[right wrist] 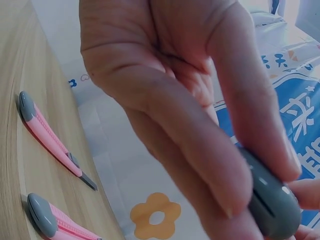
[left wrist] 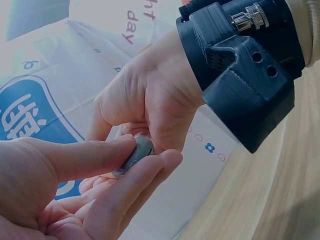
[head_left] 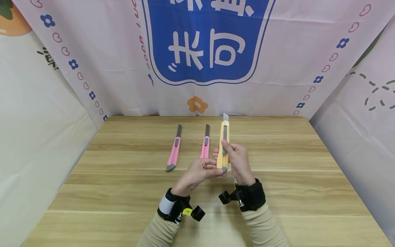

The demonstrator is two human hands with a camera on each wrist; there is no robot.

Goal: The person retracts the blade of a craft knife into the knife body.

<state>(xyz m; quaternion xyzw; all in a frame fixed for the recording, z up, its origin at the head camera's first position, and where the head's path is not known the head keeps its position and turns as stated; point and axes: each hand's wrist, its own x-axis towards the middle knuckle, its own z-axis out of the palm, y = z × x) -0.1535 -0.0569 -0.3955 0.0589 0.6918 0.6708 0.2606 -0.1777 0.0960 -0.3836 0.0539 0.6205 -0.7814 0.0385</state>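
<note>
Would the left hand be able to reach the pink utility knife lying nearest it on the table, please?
Probably yes, once freed: the left hand now pinches the grey end cap of the yellow utility knife, but the nearer pink utility knife lies unobstructed just beyond it.

The yellow knife point(head_left: 223, 145) has a smooth plastic body, a grey plastic end cap and a bare metal blade with a dull sheen. At nine o'clock from it lie two pink knives point(head_left: 174, 151) point(head_left: 205, 145), of smooth plastic with darker matt metal blades. The surface point(head_left: 293, 164) is pale wood-grain laminate, satin. The backdrop point(head_left: 277, 68) is printed cloth, creased and matt.
</note>
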